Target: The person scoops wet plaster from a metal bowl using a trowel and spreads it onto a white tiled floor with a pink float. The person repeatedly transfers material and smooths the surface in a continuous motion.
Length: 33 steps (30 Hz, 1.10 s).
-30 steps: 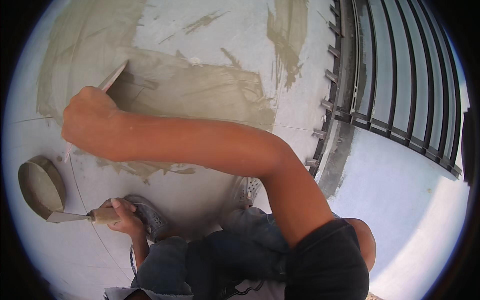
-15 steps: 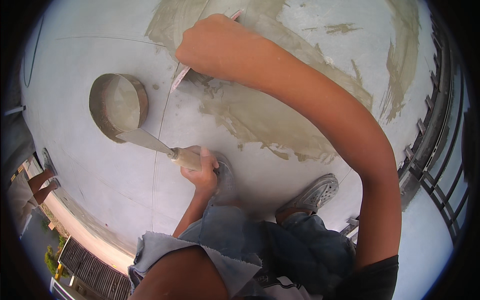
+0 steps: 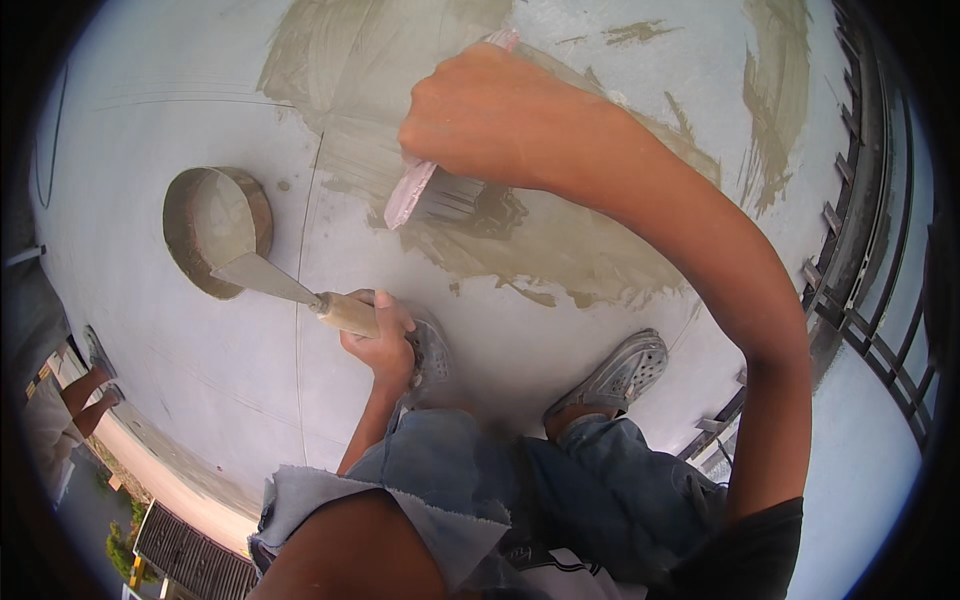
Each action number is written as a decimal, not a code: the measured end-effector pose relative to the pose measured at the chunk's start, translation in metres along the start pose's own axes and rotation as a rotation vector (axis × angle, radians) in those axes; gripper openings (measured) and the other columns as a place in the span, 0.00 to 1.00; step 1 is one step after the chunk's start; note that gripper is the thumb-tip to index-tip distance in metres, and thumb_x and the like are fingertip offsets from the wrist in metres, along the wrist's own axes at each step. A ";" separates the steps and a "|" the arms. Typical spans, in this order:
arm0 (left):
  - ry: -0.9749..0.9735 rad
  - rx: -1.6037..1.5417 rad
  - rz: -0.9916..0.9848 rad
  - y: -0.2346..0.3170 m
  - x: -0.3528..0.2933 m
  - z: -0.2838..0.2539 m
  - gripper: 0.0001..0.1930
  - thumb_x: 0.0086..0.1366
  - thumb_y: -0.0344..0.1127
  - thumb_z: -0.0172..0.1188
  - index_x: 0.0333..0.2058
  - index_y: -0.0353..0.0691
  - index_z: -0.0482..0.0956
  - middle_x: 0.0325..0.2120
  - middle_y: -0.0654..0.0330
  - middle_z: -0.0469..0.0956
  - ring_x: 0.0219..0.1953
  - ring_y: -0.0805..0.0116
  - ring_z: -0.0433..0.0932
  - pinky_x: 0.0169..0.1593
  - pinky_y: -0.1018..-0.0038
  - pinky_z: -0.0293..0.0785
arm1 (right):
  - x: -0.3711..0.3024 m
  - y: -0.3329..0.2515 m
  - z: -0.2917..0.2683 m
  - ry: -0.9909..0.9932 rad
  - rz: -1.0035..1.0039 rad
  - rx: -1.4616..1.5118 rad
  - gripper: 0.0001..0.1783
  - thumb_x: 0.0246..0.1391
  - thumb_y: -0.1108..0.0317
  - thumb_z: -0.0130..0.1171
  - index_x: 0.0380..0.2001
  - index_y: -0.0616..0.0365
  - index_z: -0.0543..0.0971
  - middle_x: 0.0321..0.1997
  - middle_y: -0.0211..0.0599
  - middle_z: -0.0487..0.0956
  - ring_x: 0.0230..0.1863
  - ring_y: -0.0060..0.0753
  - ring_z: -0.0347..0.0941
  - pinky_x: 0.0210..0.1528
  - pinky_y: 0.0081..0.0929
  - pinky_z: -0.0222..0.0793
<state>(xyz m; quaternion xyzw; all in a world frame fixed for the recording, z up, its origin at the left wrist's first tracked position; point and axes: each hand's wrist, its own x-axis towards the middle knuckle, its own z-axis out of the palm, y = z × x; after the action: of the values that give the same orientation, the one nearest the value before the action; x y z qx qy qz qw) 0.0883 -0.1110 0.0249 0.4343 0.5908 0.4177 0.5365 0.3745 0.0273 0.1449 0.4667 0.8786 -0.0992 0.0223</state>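
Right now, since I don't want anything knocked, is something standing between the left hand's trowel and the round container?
Nothing visible is. The trowel in the left hand points at the round container, its blade tip overlapping it in this view; whether they touch, I cannot tell.

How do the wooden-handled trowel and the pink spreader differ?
Colour: the wooden-handled trowel has a grey blade; the pink spreader is pale pink.
Handle: the trowel's partly shows in the left hand; any on the spreader is hidden by the right hand.
Shared: each is gripped in one hand.
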 end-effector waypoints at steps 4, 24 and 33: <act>-0.034 0.001 0.020 -0.005 0.005 0.004 0.16 0.76 0.39 0.65 0.40 0.35 0.68 0.21 0.59 0.73 0.19 0.72 0.71 0.25 0.72 0.70 | 0.003 -0.011 0.025 0.056 -0.085 -0.032 0.06 0.43 0.71 0.70 0.16 0.55 0.83 0.19 0.39 0.82 0.27 0.43 0.84 0.25 0.40 0.75; -0.058 0.037 0.005 -0.003 0.004 -0.004 0.14 0.76 0.38 0.64 0.38 0.35 0.70 0.23 0.60 0.74 0.21 0.73 0.72 0.26 0.73 0.70 | -0.095 -0.016 0.049 0.028 -0.159 -0.074 0.09 0.49 0.67 0.69 0.17 0.49 0.83 0.21 0.30 0.83 0.28 0.36 0.84 0.27 0.35 0.73; -0.038 0.020 -0.031 -0.003 0.002 0.004 0.13 0.76 0.36 0.64 0.37 0.36 0.70 0.22 0.60 0.73 0.21 0.72 0.71 0.27 0.73 0.70 | -0.275 -0.016 0.013 -0.450 0.071 0.107 0.26 0.65 0.66 0.56 0.65 0.42 0.82 0.66 0.33 0.82 0.70 0.38 0.76 0.71 0.40 0.71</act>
<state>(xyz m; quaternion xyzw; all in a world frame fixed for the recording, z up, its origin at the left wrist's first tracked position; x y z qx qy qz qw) 0.0915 -0.1100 0.0209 0.4384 0.5913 0.3950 0.5497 0.5159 -0.2084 0.1713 0.4638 0.8280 -0.2464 0.1965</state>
